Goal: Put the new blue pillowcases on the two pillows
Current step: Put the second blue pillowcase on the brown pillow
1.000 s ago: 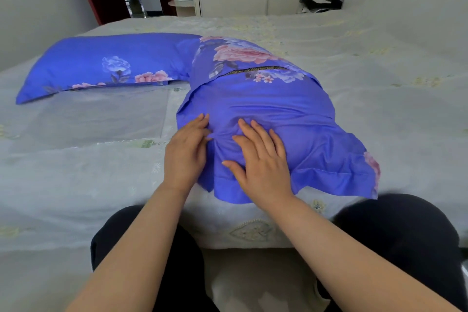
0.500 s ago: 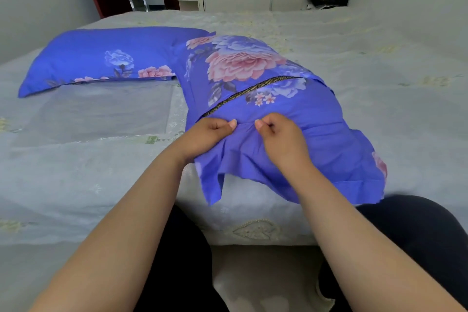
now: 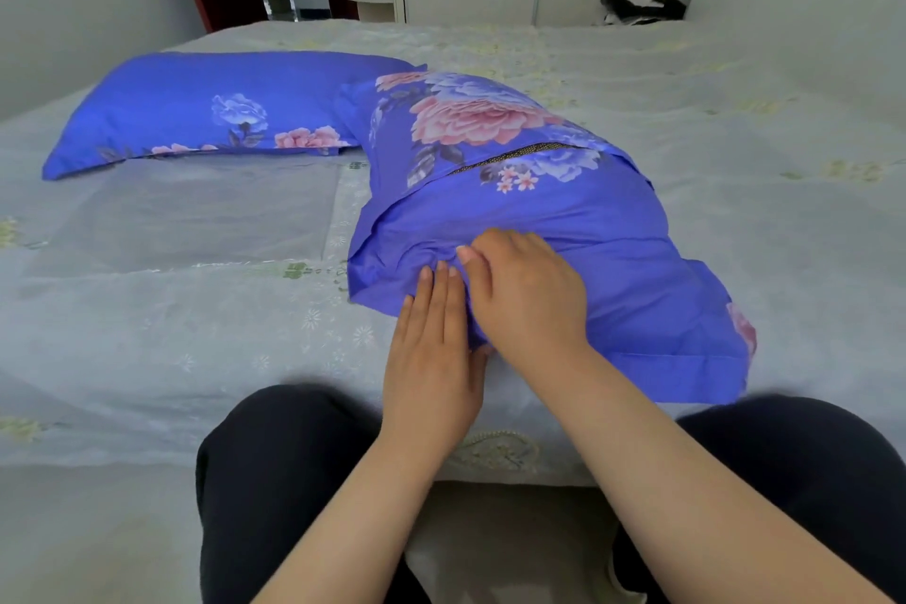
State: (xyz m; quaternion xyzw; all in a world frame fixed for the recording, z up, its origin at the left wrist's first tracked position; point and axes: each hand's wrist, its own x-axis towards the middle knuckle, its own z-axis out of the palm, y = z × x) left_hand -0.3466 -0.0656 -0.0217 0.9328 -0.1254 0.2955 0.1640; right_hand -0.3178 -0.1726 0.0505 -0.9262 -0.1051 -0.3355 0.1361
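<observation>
Two pillows in blue flowered pillowcases lie on the bed. The near pillow (image 3: 554, 221) runs from the bed's middle toward its front edge, with a dark zipper strip across its top. My left hand (image 3: 431, 348) lies flat, fingers together, on the case's near left border. My right hand (image 3: 524, 294) rests palm down on the same end, its fingertips pressing into bunched blue cloth beside the left fingertips. Neither hand clearly grips the cloth. The far pillow (image 3: 220, 108) lies flat at the back left, touching the near one's far end.
The bed (image 3: 171, 309) has a pale grey sheet with small flower prints. My dark-trousered knees (image 3: 289, 466) press against its front edge. A black and white bag (image 3: 637, 5) lies at the far right edge. White wardrobe doors and a doorway stand behind.
Half a second ago both hands pinched the case's edge and held it up. Now the pillow end lies down on the bed and both hands are flat on it.
</observation>
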